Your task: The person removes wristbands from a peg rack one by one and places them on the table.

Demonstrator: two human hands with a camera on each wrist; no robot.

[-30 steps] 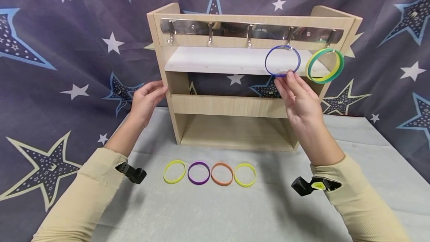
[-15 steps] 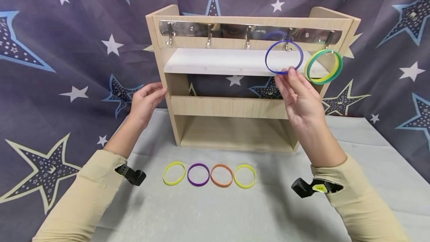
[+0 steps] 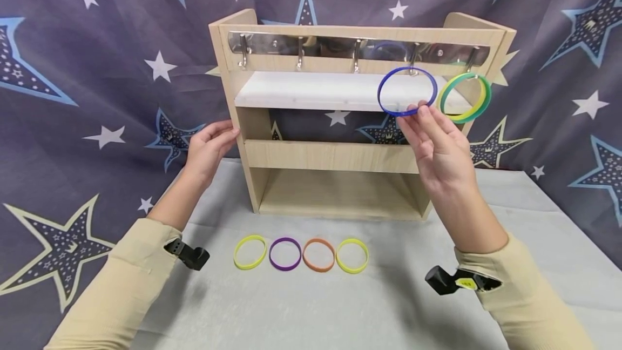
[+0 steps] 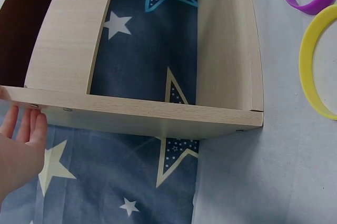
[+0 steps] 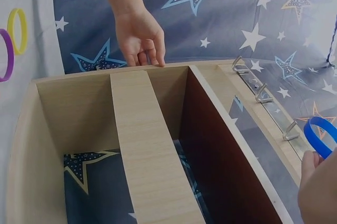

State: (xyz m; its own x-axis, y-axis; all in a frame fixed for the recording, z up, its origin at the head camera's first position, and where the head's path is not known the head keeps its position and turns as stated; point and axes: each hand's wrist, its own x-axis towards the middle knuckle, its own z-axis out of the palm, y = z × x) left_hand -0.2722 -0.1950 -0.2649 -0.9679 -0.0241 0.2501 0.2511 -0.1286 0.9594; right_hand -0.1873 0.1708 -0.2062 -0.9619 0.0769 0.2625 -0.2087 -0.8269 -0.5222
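My right hand (image 3: 439,155) pinches the lower edge of a blue wristband (image 3: 380,96) between thumb and fingers. In the head view its upper rim overlaps the fourth hook (image 3: 414,59) from the left. In the right wrist view, the blue wristband (image 5: 315,139) shows beside the hook strip at the right edge. A green wristband (image 3: 487,102) and a yellow one hang together from the rightmost hook (image 3: 471,61). My left hand (image 3: 206,153) rests its fingertips against the left side panel of the wooden shelf (image 3: 330,155), fingers loosely extended.
On the grey cloth in front of the shelf lie a yellow wristband (image 3: 235,255), a purple one (image 3: 270,255), an orange one (image 3: 304,255) and another yellow one (image 3: 338,258), in a row. The metal hook strip (image 3: 330,47) spans the shelf's top. Starry fabric (image 3: 116,42) hangs behind.
The right hand first raised the blue wristband slightly and tipped it, then lowered it again in front of the fourth hook. The left hand stays at the side panel.
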